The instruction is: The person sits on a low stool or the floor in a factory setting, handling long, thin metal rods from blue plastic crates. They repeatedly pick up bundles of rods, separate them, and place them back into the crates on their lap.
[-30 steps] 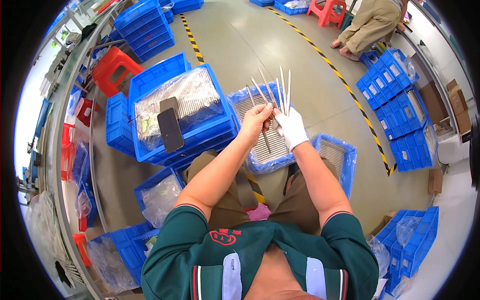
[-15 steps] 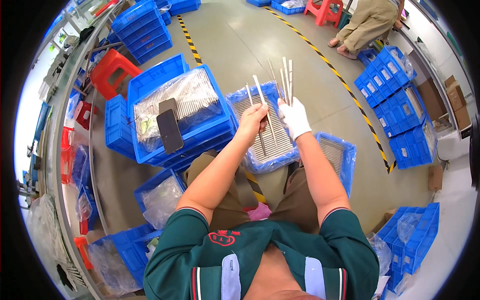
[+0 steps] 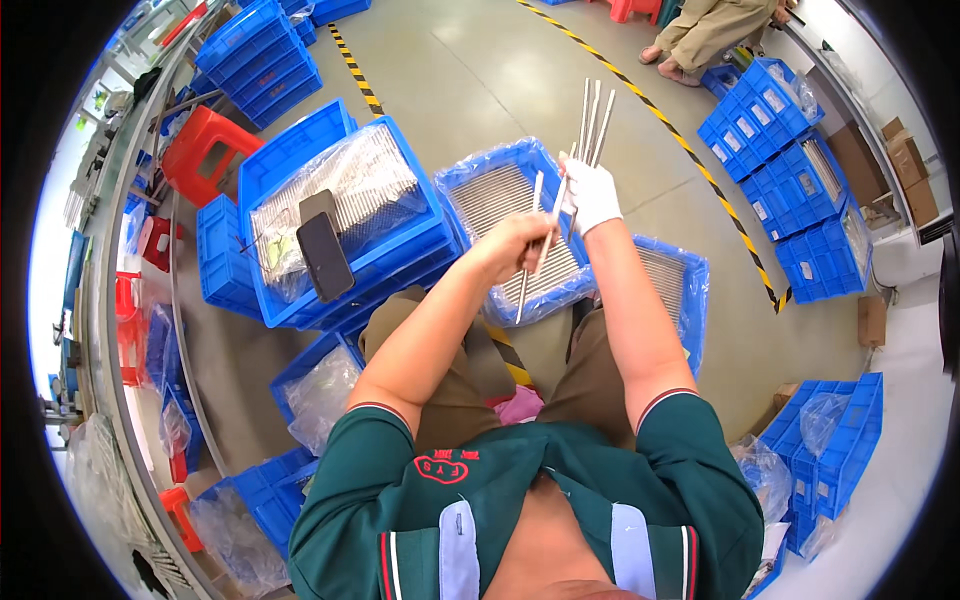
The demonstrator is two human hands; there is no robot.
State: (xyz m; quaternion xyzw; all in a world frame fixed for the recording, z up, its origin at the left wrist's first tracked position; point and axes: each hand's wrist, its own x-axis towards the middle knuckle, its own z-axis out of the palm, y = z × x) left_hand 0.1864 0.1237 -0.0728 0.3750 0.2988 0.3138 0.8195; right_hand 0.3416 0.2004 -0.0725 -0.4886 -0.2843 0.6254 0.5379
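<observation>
My right hand [image 3: 592,193], in a white glove, grips a bundle of thin metal rods [image 3: 592,118] that point up and away from me. My bare left hand [image 3: 517,243] pinches a single metal rod [image 3: 530,250] held nearly upright, close beside the right hand. Both hands hover over a blue crate [image 3: 470,180] lined with clear plastic and filled with rows of the same rods, resting on my lap. A second lined blue crate [image 3: 688,290] of rods lies under my right forearm.
A large blue crate [image 3: 400,250] at my left holds bagged rods with a black phone [image 3: 325,255] on its rim. Stacked blue crates [image 3: 780,150] stand far right, a red stool [image 3: 205,150] far left. Another person [image 3: 715,30] sits beyond the yellow-black floor tape.
Both hands rose and drew closer together. The fanned rods in the right hand gathered into a tighter bundle, and the left hand now holds one rod apart from it.
</observation>
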